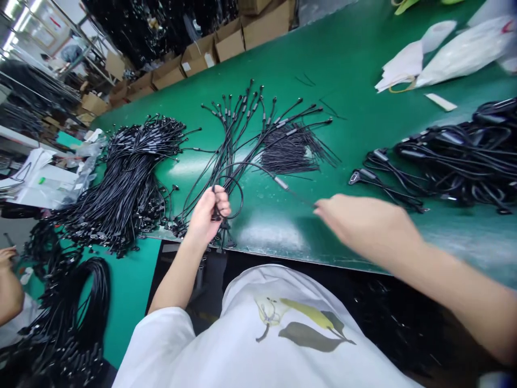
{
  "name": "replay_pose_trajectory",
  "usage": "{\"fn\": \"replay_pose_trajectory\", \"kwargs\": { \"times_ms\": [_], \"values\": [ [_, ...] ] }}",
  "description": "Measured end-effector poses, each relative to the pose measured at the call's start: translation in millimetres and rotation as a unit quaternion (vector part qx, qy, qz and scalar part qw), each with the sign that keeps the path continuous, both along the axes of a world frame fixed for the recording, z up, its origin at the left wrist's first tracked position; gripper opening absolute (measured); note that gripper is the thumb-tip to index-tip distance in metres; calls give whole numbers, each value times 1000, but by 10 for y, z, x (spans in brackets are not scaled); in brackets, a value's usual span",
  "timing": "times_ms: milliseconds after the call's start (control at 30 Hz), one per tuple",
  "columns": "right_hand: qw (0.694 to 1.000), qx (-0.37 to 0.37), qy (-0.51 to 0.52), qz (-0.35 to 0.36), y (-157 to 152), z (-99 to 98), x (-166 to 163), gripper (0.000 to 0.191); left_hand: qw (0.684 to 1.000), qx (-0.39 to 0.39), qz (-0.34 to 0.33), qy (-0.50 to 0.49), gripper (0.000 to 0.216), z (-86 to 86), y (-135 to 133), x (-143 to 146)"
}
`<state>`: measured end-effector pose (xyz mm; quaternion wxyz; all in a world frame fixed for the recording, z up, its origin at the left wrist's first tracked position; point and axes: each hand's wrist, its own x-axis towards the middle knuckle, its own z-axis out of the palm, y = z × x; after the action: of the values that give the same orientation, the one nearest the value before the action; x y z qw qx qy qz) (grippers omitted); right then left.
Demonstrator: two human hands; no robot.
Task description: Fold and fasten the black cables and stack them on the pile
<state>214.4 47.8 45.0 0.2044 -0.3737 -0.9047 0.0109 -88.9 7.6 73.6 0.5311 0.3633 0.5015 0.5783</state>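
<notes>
My left hand (210, 213) is closed around a thin black cable (234, 180), coiled into a small loop above the near edge of the green table (343, 70). My right hand (363, 223) pinches the same cable's free end near a grey sleeve (281, 183), pulling it out to the right. Beyond the loop, a fan of loose black cables (250, 124) with small connectors lies spread on the table, next to a bundle of thin black ties (291, 151).
A big heap of black cables (125, 183) lies at the left, another tangle (456, 161) at the right. White plastic bags (444, 51) sit far right. Cardboard boxes (226, 40) line the far edge. Another person's hand (8, 291) shows at the left edge.
</notes>
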Motion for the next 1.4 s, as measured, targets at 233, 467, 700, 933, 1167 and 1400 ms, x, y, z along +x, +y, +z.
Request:
{"fn": "replay_pose_trajectory", "kwargs": {
  "times_ms": [233,467,700,933,1167,1400],
  "values": [
    [977,-125,48,164,-166,267,-532,28,934,78,-206,281,31,-250,-163,556],
    [844,-307,437,52,107,-96,-669,40,981,8,-191,19,33,-287,-132,578],
    [595,-465,650,-91,-79,-350,-1000,32,958,-126,-117,-230,50,-435,-74,904],
    [548,-501,664,-83,-138,-288,-1023,43,924,-117,-29,-364,34,-380,-112,976],
    [516,-566,642,-31,-178,-100,-919,51,961,-103,-205,-154,43,-476,-281,909],
    [521,-548,654,-24,-252,60,-1052,49,949,-49,-283,132,41,-484,-278,797]
  ]
}}
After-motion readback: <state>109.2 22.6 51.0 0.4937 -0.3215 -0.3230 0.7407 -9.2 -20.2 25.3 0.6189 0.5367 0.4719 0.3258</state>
